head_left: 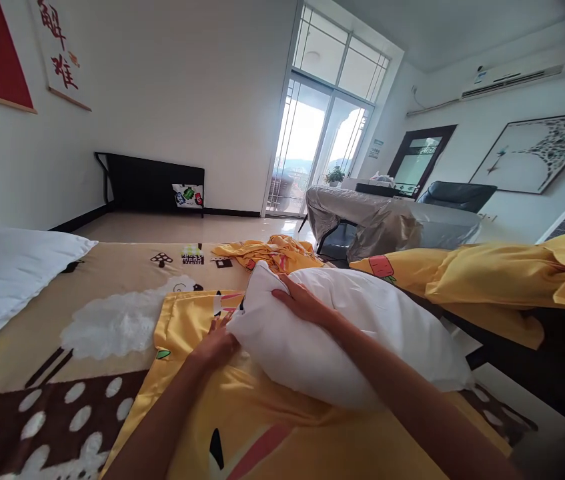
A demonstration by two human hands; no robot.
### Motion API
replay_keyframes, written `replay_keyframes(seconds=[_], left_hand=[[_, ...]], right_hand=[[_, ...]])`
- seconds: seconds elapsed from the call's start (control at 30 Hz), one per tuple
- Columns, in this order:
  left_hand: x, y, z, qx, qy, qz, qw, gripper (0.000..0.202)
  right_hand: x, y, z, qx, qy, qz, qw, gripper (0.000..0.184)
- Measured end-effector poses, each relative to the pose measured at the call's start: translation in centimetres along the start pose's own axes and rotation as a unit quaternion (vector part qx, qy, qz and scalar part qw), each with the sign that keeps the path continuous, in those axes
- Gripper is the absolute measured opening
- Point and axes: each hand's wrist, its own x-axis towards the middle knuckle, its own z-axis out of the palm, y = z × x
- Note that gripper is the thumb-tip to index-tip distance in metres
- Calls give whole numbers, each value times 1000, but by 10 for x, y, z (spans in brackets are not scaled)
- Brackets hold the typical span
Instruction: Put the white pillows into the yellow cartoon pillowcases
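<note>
A plump white pillow (387,320) lies tilted across a yellow satin pillowcase (242,427) with printed cartoon shapes. My right hand (307,303) grips the pillow near its raised corner, thumb on the near side and fingers over the top edge. My left hand (217,343) is closed at the pillow's lower left edge, just above the yellow cloth; its fingertips are partly hidden and slightly blurred. Under both lies a beige and brown blanket (122,267) with a sheep and white spots.
Another white pillow (17,273) lies at the left. Crumpled yellow cloth (272,253) sits behind my hands, and more yellow bedding (487,270) is heaped at the right. Beyond stand a plastic-covered desk (387,213), a dark chair (457,197) and a black panel (152,183) by the wall.
</note>
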Motion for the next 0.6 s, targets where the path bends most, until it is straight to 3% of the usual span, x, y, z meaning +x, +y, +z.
replay_keyframes(seconds=[0.13,0.27,0.37,0.47,0.6], left_hand=[[1,1,7,10,25,-23,999,39],[4,6,9,18,50,1,999,36],[6,5,8,26,74,14,997,32],[5,4,3,29,95,13,995,30],[5,2,-4,22,126,-35,991,34]], right_hand=[[-4,-13,-35,15,-67,-38,997,50],[2,-19,-79,52,-145,7,988,50],[13,-20,-100,82,-199,38,976,50],[26,-21,-100,48,-217,58,973,48],[42,-28,-61,-79,-250,30,965,44]])
